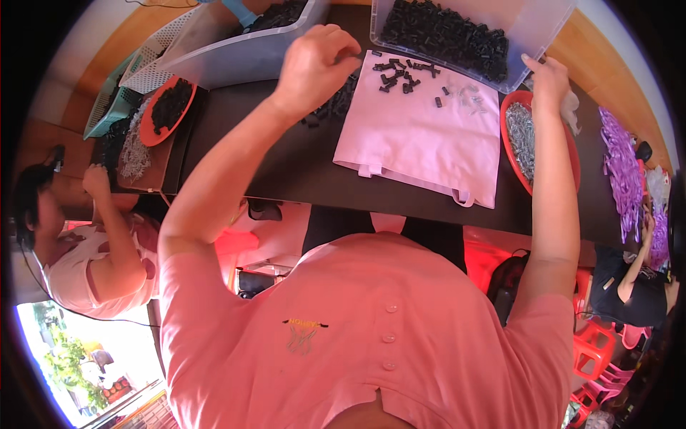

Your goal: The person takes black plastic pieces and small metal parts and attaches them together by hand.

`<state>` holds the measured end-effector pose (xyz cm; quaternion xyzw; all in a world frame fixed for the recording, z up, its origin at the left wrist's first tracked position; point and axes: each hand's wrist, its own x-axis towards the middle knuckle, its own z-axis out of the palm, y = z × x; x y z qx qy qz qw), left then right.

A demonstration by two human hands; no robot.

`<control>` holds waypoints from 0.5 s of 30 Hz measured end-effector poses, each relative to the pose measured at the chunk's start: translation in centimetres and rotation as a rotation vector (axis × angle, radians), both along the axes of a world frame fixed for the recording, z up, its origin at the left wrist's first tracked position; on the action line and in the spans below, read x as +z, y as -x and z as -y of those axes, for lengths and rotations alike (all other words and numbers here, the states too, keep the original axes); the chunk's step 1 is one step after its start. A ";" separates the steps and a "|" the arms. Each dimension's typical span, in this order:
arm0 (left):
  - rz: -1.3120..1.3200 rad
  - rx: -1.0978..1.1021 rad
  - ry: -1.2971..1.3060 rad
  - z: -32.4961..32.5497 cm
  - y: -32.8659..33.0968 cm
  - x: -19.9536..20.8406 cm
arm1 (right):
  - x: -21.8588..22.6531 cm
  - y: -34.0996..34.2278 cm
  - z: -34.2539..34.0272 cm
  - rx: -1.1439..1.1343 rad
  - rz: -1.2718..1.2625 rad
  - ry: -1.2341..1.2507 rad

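My left hand (314, 68) is raised over the table, left of a pink cloth bag, with its fingers curled together; what they hold, if anything, is hidden. My right hand (549, 80) grips the right side of a clear plastic bin (446, 63) of small black plastic parts (443, 36). Flat on the table lies the pink cloth bag (421, 136), its handles toward me. Loose black parts (400, 74) and small clear pieces (468, 99) are scattered on its far end. Below my right wrist stands a red oval basin (575, 161) of small silvery pieces (520, 136).
A second clear bin (236, 61) stands at the far left, beside a red tray (171, 111) of black parts. More black parts (325, 114) lie on the dark table (264, 161). Purple strips (622, 168) hang over the right end. One person (100, 261) sits left, another (629, 286) right.
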<state>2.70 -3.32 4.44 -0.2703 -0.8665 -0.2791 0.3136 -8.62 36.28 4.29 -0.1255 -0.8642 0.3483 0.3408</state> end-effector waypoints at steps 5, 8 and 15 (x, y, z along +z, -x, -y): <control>0.157 0.402 0.076 -2.2 3.9 -2.8 | -1.2 2.4 0.9 0.263 0.167 0.547; 0.260 0.389 0.099 -2.9 4.8 -3.7 | -2.0 3.2 1.1 0.376 0.068 0.585; 0.181 0.307 0.130 -3.0 4.9 -5.2 | -3.4 4.1 4.0 0.150 0.031 0.613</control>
